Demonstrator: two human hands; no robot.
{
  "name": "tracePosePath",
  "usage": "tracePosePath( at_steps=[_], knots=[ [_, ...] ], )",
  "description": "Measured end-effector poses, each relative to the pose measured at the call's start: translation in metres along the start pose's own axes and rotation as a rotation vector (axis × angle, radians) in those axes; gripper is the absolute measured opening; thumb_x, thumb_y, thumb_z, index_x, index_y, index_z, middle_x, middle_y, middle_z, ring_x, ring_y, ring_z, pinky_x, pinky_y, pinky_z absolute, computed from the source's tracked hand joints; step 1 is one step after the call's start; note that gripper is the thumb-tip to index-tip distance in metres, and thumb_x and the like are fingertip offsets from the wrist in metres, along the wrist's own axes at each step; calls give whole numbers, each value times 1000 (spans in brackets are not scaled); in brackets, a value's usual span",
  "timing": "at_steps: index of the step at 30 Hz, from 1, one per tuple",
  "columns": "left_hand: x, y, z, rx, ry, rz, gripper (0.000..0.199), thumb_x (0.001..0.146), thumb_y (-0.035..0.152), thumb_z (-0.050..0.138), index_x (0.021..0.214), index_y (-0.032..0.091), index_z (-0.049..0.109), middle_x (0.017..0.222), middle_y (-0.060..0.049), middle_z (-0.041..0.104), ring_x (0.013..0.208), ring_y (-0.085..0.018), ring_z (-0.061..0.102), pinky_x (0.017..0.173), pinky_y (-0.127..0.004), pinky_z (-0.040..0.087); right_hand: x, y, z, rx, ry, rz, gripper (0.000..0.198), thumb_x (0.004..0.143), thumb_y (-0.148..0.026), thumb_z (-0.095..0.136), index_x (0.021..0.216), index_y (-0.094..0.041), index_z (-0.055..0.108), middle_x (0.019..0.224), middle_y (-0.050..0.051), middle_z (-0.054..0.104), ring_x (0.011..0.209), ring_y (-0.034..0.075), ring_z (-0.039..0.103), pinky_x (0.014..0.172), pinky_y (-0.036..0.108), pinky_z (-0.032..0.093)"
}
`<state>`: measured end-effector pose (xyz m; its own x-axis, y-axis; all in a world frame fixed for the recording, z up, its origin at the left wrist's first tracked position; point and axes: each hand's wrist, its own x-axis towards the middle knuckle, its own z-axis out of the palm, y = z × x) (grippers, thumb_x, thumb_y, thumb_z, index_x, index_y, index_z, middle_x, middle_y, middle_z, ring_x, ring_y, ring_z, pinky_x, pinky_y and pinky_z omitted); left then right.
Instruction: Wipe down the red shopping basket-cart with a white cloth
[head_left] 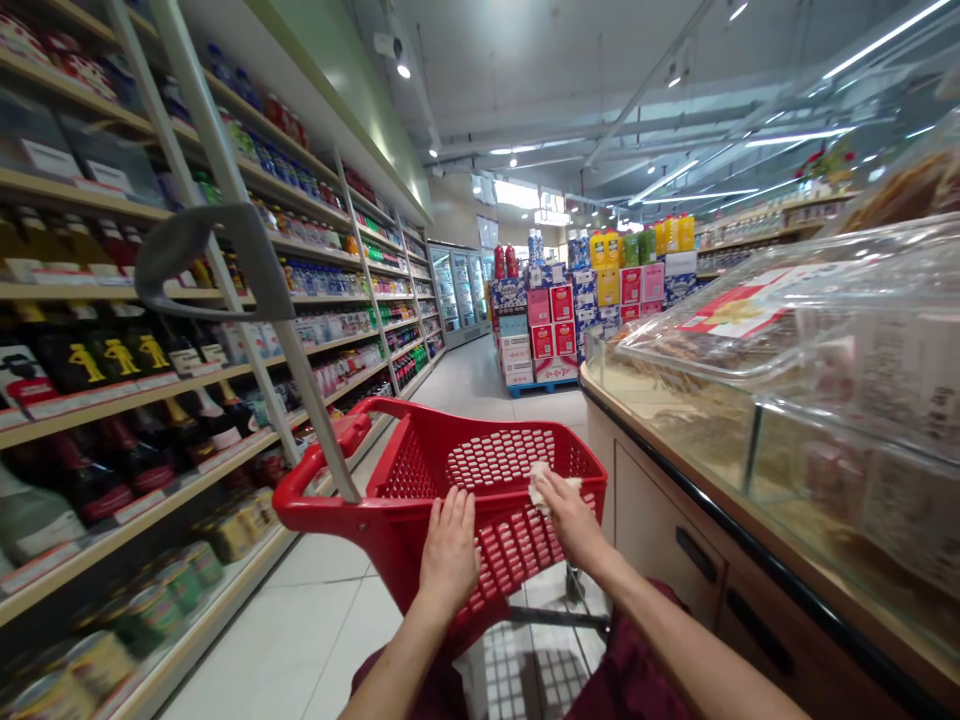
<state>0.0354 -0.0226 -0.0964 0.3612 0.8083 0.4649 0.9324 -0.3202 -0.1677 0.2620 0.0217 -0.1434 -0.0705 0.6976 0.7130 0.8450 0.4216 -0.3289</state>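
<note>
A red plastic shopping cart [390, 510] stands side-on in front of me, its basket walls full of slots. My left hand [451, 545] lies flat against the near side of the basket, fingers stretched out and pointing up to the rim. At the rim's right part, my right hand [570, 515] presses a crumpled whitish cloth [538, 482] against the cart. The cloth sticks out past the fingertips. A grey pole with a looped grey plastic holder [259, 260] rises from the handle end of the cart.
Shelves of bottles and cans [172, 400] run along the left. Close on the right is a wooden display counter [667, 490] with glass edging and clear-wrapped food packs [780, 320]. Stacked drink boxes [551, 320] stand ahead on a blue pallet, with glass-door fridges [457, 290] behind.
</note>
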Motion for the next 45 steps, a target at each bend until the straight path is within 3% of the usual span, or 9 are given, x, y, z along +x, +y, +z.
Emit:
tracePosePath(
  at_steps=[2,5,11,17,23,29,35,41,45],
  knots=[
    [-1,-1,0,5,3,16,59,67,17,43,126,8,37,134,-10,39,128,-22,24,107,-39,15,-1,9,-4,-14,48,-6,54,72,0,33,118,-21,51,130,6,43,122,17,36,98,38,34],
    [-2,-1,-1,20,1,22,60,68,18,44,126,9,36,134,-10,39,128,-21,24,108,-38,15,-25,40,-8,-123,166,226,51,72,-1,34,118,-14,52,130,11,42,123,21,33,100,40,32],
    [-2,2,0,33,-4,-11,59,69,23,45,126,8,37,134,-10,39,127,-22,25,108,-38,15,-101,59,0,-46,-137,111,48,75,-7,35,117,-23,53,123,5,51,113,19,47,93,34,41],
    [-2,3,-2,31,7,-13,59,69,22,45,125,7,38,133,-10,39,127,-22,26,107,-38,16,-56,27,0,-38,205,17,55,74,-3,33,125,-20,44,134,6,38,124,19,31,100,41,33],
    [-2,-1,-2,53,-6,29,58,70,23,43,126,10,38,133,-8,40,126,-21,27,106,-38,17,-81,16,27,-54,73,-191,56,75,1,33,123,-24,46,123,7,51,116,17,43,91,36,44],
    [-2,-4,-11,89,-11,0,54,72,24,41,125,13,40,132,-8,41,126,-23,27,106,-46,10,-45,-16,11,-19,173,-236,52,81,-4,33,129,-22,37,133,7,39,125,20,29,98,43,35],
    [-10,-17,-19,58,18,-19,55,69,23,43,124,13,42,131,-8,42,125,-23,30,105,-46,10,-66,-29,35,-30,100,-372,45,84,-6,34,124,-25,44,120,6,54,117,17,42,89,35,46],
    [-16,-36,-31,110,60,-98,55,68,17,40,122,12,44,130,-10,44,124,-24,31,106,-48,6,-36,-61,27,36,120,-370,47,85,-6,32,130,-21,36,132,7,40,127,20,25,98,44,35],
    [-21,-42,-32,100,66,-96,56,67,17,40,122,12,44,131,-9,43,125,-23,30,106,-47,8,-46,-65,41,47,89,-464,42,86,-9,37,127,-21,41,123,8,51,123,17,33,94,37,42]
  ],
)
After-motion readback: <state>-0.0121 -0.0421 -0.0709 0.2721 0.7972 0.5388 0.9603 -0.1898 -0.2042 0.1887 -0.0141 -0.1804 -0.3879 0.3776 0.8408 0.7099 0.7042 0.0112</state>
